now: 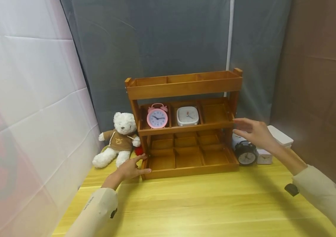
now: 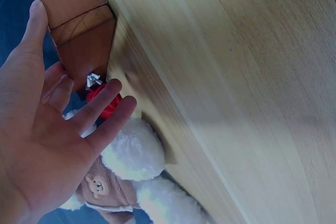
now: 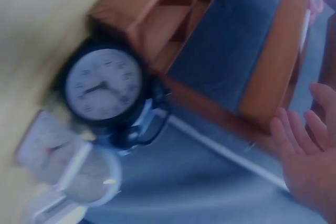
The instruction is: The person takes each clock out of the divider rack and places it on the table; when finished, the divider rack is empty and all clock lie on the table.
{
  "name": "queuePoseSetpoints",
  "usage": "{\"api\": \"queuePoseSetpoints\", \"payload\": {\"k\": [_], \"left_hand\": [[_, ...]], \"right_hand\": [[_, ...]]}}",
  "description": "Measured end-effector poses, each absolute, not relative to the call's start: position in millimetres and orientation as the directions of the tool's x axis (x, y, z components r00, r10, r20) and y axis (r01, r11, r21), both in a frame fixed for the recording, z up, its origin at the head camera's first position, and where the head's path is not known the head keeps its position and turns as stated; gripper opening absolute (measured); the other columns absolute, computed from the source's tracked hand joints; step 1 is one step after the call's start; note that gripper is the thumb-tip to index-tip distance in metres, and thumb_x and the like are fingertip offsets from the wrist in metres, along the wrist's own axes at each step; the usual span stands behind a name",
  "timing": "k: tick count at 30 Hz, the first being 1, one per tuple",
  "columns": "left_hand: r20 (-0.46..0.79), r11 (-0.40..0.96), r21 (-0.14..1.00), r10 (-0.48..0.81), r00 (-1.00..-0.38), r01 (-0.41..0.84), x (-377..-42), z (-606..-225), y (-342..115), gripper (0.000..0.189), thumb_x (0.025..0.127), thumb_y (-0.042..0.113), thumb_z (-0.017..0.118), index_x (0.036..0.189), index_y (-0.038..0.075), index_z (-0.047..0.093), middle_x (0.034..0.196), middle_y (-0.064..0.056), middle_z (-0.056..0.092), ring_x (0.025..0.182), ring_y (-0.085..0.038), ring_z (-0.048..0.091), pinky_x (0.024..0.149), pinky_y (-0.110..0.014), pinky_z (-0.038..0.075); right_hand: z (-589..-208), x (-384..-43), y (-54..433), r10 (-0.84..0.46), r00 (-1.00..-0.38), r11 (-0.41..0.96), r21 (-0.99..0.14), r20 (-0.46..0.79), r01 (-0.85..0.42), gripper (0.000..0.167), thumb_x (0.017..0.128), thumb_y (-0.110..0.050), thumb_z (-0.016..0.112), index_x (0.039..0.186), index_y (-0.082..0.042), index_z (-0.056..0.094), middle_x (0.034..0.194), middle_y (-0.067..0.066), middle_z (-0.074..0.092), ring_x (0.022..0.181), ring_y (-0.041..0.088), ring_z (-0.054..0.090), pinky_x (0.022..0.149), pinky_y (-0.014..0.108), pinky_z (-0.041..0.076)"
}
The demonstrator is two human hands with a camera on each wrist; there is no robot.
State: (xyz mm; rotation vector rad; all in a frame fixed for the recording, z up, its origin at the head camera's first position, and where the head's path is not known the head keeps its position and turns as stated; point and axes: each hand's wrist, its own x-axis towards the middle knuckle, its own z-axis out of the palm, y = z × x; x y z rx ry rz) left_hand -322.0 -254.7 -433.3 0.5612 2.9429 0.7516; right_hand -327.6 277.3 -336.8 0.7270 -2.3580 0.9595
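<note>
A brown wooden three-tier rack (image 1: 185, 88) stands on the table, divided into compartments. My left hand (image 1: 127, 168) is at its lower left corner, the thumb against the wood and the other fingers spread, two of them extended in the left wrist view. At the right end of the middle tier is my right hand (image 1: 256, 132), fingers loosely extended and nothing held. On that tier sit a pink twin-bell alarm clock (image 1: 157, 118) in the left compartment and a white alarm clock (image 1: 187, 116) in the middle one. A black twin-bell alarm clock (image 3: 104, 85) stands below my right hand.
A white teddy bear (image 1: 118, 140) in a brown top sits left of the rack, a red object (image 2: 106, 102) beside it. Right of the rack are a small white square clock (image 1: 264, 156) and a white box (image 1: 281, 135). Cloth walls enclose the table (image 1: 185, 204).
</note>
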Motion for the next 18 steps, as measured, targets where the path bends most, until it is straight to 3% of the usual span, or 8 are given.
{"api": "queuePoseSetpoints", "payload": {"k": [4,8,14,18], "left_hand": [[0.033,0.818,0.474,0.352,-0.935,0.325,-322,-433,-255,0.085,0.091,0.050,0.078,0.154,0.002,0.047,0.148,-0.024,0.056,0.102,-0.032,0.072,0.084,-0.047,0.058],[0.020,0.822,0.482,0.337,-0.941,0.305,-322,-433,-258,0.087,0.091,0.050,0.078,0.156,0.003,0.045,0.146,-0.024,0.058,0.097,-0.026,0.071,0.085,-0.047,0.057],[0.025,0.821,0.481,0.339,-0.940,0.309,-321,-433,-259,0.087,0.092,0.049,0.078,0.156,0.002,0.044,0.143,-0.025,0.060,0.085,-0.016,0.069,0.084,-0.045,0.057],[0.028,0.813,0.489,0.347,-0.937,0.316,-321,-433,-256,0.086,0.092,0.047,0.078,0.156,0.001,0.044,0.133,-0.023,0.066,0.071,-0.012,0.064,0.075,-0.038,0.055]], "right_hand": [[-323,-341,253,-0.316,-0.733,0.605,-0.467,0.603,-0.645,0.042,0.095,-0.015,0.079,0.132,0.001,0.068,0.123,0.021,0.072,0.103,0.036,0.074,0.079,0.031,0.062],[-310,-356,225,-0.345,-0.712,0.573,-0.464,0.612,-0.676,0.044,0.094,-0.012,0.079,0.132,0.005,0.067,0.127,0.024,0.070,0.110,0.039,0.071,0.090,0.048,0.059],[-296,-379,187,-0.361,-0.675,0.539,-0.447,0.643,-0.714,0.045,0.093,-0.013,0.081,0.132,0.005,0.067,0.131,0.023,0.068,0.119,0.039,0.066,0.100,0.048,0.054],[-292,-393,167,-0.372,-0.681,0.554,-0.438,0.631,-0.708,0.048,0.092,-0.015,0.082,0.133,0.003,0.067,0.133,0.022,0.067,0.119,0.039,0.066,0.105,0.050,0.051]]}}
